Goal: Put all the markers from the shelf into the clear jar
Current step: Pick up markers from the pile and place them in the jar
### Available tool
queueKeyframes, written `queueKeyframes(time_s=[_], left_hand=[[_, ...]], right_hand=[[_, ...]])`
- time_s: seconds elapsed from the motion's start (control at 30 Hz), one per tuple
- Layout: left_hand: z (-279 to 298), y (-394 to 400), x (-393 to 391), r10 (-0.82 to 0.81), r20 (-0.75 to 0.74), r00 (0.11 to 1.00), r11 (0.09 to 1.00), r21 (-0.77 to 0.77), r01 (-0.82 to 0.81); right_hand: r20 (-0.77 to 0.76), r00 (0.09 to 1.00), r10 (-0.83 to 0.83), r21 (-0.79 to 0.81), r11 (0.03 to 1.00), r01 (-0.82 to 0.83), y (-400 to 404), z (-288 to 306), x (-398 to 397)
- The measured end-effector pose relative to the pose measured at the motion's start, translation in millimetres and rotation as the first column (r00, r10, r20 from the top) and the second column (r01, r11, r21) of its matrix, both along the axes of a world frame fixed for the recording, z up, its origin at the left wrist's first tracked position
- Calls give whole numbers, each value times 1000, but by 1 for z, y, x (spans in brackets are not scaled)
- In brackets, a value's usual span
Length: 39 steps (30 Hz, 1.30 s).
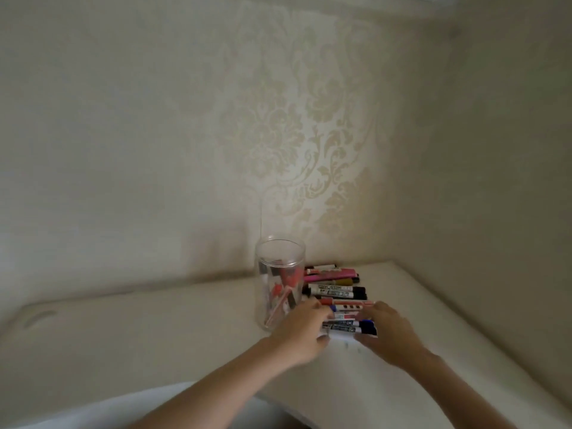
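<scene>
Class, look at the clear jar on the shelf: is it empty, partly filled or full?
Partly filled. A few markers show through the clear jar, below its open rim; many more lie beside it.

Cream damask wallpaper (278,134) backs a plain cream shelf (154,329). The markers (337,289) are pink, olive, black, red, blue and white; the clear jar (280,274) shows red and black inside.

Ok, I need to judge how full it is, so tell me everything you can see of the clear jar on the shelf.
The clear cylindrical jar looks like transparent plastic or glass, with straight walls and an open, lidless top. It stands upright on the pale shelf by the patterned wall, just left of the row of lying markers. Several markers already lean inside it, red and black parts showing through the wall, all below the rim. The left hand is close by its base; whether they touch is unclear.
</scene>
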State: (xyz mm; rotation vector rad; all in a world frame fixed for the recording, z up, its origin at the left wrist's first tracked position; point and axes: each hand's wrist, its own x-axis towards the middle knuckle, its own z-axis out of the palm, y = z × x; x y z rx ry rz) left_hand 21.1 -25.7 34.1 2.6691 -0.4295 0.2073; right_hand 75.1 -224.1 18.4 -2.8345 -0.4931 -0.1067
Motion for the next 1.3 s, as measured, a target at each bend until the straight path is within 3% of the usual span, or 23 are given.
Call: queueKeyframes(time_s=[0.07,0.17,0.33,0.57,0.83,0.97,1.1,1.3], left_hand=[[-18,-8,7,23,17,1000,998,58,-24],[-29,-14,17,63,39,997,995,71,-66],[-35,-15,23,79,45,996,994,76,-82],[-42,-2,15,24,83,996,999,-40,-21],[-57,2,0,91,71,993,990,-112,-83],[-58,5,-5,104,69,992,982,-165,-91],[-57,5,-6,97,12,995,963,-253,-91],[-11,6,-9,-65,1,998,960,-274,63]], right_hand=[[43,999,-1,-22,1000,2,-10,-15,-6],[64,997,-51,65,997,47,-15,-23,-4],[-37,999,24,194,981,-16,-17,-29,6],[-19,990,141,226,965,-133,-23,-28,10],[-128,973,195,54,980,-189,-26,-25,6],[-110,970,215,10,976,-216,-35,-27,1],[-72,977,202,91,976,-195,-37,-28,-5],[-75,988,134,255,961,-111,-48,-26,-15]])
